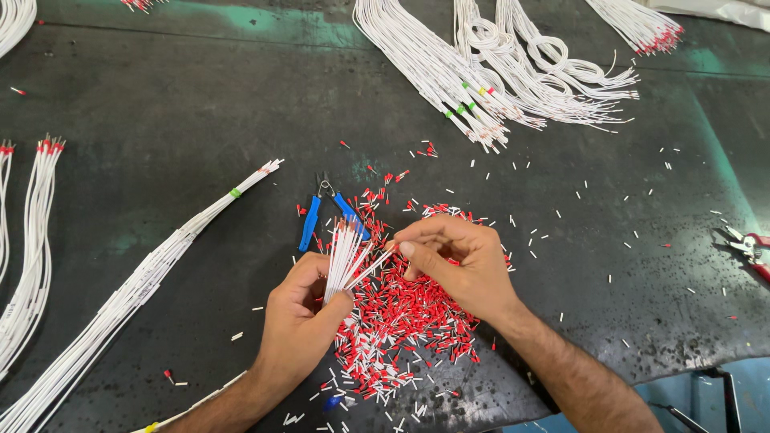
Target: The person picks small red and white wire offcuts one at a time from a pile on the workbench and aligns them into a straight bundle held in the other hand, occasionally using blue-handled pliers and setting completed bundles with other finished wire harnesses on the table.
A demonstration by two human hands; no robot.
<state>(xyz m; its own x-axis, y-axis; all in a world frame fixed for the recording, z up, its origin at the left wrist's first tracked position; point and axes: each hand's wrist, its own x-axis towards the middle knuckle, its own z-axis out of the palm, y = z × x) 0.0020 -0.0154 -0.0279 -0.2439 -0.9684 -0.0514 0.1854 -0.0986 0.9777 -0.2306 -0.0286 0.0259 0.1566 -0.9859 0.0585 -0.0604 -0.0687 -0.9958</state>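
Observation:
My left hand [298, 321] grips a bunch of thin white wires [343, 255], their bare ends fanned upward. My right hand [457, 263] pinches one wire of that bunch between thumb and forefinger, near its tip. Under both hands lies a heap of small red ferrules [401, 321] on the dark table. A blue-handled plier [325, 210] lies just behind the wire ends.
A long white wire bundle with a green tie [160, 265] lies at the left. More white bundles [497, 72] lie at the back. Red-tipped wires [36, 216] are at the far left. A red-handled cutter [747, 248] sits at the right edge. White sleeve scraps are scattered around.

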